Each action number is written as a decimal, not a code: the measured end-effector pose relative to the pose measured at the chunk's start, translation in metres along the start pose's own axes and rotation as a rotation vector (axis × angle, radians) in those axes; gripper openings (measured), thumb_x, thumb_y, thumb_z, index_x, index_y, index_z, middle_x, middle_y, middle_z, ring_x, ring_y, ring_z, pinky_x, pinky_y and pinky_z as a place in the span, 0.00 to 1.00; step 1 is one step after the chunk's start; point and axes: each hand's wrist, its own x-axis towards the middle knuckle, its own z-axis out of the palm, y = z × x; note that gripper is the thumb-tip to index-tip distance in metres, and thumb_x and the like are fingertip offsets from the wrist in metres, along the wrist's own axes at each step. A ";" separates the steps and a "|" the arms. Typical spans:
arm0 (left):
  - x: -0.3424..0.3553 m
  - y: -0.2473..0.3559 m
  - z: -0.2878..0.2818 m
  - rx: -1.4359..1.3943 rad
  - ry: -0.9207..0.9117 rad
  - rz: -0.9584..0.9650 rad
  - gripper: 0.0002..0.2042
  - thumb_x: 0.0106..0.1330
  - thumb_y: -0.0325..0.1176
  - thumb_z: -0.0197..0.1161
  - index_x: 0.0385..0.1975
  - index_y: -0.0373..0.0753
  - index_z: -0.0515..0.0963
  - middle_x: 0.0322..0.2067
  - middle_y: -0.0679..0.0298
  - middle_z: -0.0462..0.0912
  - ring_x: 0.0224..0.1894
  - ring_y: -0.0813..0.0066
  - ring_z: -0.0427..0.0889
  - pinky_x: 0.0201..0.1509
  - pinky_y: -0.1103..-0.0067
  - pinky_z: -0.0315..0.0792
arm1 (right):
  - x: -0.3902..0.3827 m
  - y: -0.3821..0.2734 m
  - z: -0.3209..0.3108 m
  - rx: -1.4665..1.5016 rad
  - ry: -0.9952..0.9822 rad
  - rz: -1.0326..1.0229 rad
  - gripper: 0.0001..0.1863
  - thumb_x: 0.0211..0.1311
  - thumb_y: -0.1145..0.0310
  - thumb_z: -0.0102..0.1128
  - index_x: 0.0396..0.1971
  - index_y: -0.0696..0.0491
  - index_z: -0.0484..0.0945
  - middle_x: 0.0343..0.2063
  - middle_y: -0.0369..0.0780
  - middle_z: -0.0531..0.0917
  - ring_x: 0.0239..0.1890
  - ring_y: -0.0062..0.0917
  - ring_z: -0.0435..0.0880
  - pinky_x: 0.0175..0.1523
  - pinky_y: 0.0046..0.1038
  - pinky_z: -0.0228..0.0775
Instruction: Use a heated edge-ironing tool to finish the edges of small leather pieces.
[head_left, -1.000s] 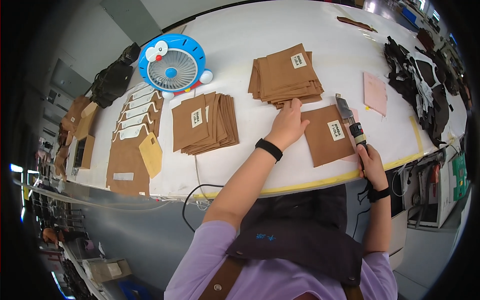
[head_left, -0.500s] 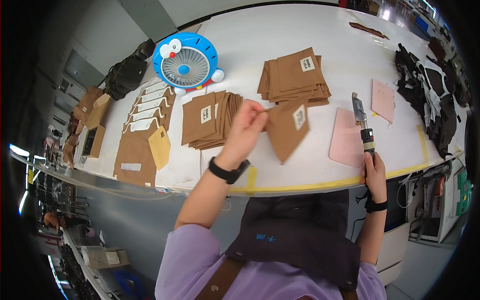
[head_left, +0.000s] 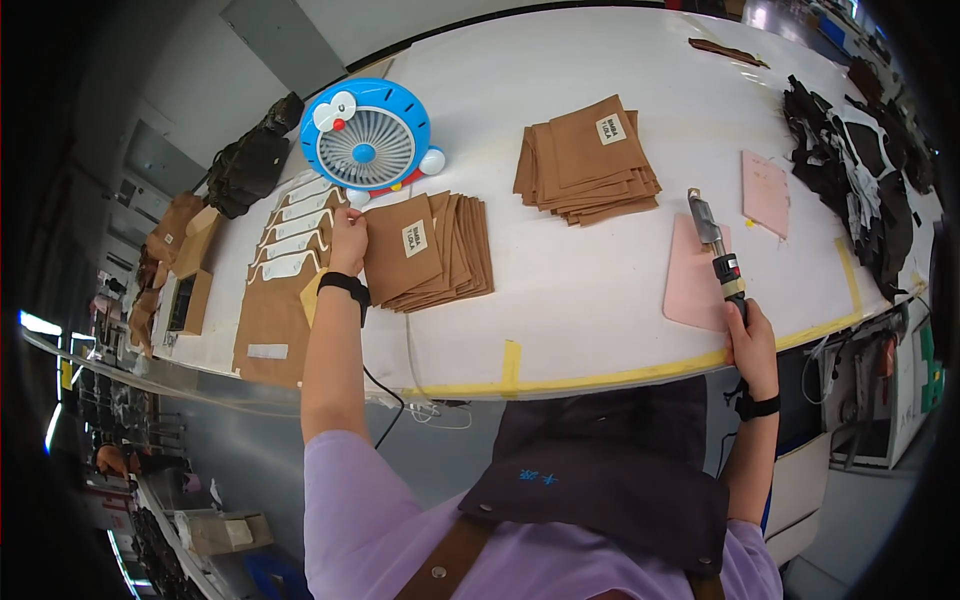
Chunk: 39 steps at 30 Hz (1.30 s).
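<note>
My left hand (head_left: 348, 243) is at the left edge of the near stack of brown fabric pieces (head_left: 395, 282), its fingers closed at the upper corner of the top piece (head_left: 385, 235). That piece lies flat on the stack and bears a pale label (head_left: 414, 238). My right hand (head_left: 752, 345) grips a handheld tool (head_left: 728, 270) with a dark handle and a broad metal head, like a heating iron. The tool points away from me, above a pink pad (head_left: 690, 285). Farther back lies a second stack of brown labelled pieces (head_left: 575, 165).
A blue cartoon-faced fan (head_left: 366, 135) stands behind the near stack. To its left lies a row of brown pieces with white strips (head_left: 290, 240). Another pink pad (head_left: 765, 192) and dark material (head_left: 855, 180) are at the right. Yellow tape (head_left: 600, 377) runs along the table's front edge.
My left hand has moved left, from between the two stacks to the near stack's left side. The brown piece it held in the air now lies on that stack. My right hand stays nearly still.
</note>
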 end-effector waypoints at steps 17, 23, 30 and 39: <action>-0.094 0.097 0.043 0.571 -0.311 0.288 0.18 0.62 0.46 0.71 0.35 0.39 0.73 0.27 0.60 0.79 0.32 0.62 0.80 0.38 0.69 0.74 | -0.002 0.000 0.000 -0.038 0.032 0.000 0.23 0.75 0.51 0.55 0.32 0.60 0.72 0.12 0.37 0.71 0.11 0.21 0.72 0.19 0.26 0.63; -0.111 0.104 0.043 0.700 -0.345 0.244 0.19 0.58 0.46 0.73 0.31 0.39 0.72 0.26 0.61 0.80 0.32 0.65 0.80 0.37 0.70 0.74 | -0.001 0.000 -0.001 0.005 0.013 0.010 0.24 0.75 0.51 0.56 0.33 0.60 0.72 0.12 0.36 0.70 0.11 0.20 0.71 0.19 0.26 0.62; -0.116 0.104 0.041 0.754 -0.414 0.214 0.14 0.57 0.39 0.69 0.34 0.40 0.73 0.29 0.60 0.82 0.37 0.58 0.84 0.41 0.66 0.75 | -0.003 -0.001 0.000 0.012 0.020 0.010 0.23 0.75 0.51 0.57 0.33 0.60 0.72 0.13 0.36 0.71 0.11 0.20 0.71 0.19 0.25 0.63; -0.120 0.111 0.037 0.809 -0.418 0.182 0.12 0.57 0.39 0.67 0.33 0.39 0.74 0.30 0.57 0.84 0.39 0.55 0.84 0.42 0.66 0.75 | -0.003 -0.001 -0.001 0.038 0.013 0.006 0.22 0.75 0.52 0.57 0.33 0.60 0.73 0.13 0.36 0.71 0.11 0.19 0.71 0.19 0.25 0.63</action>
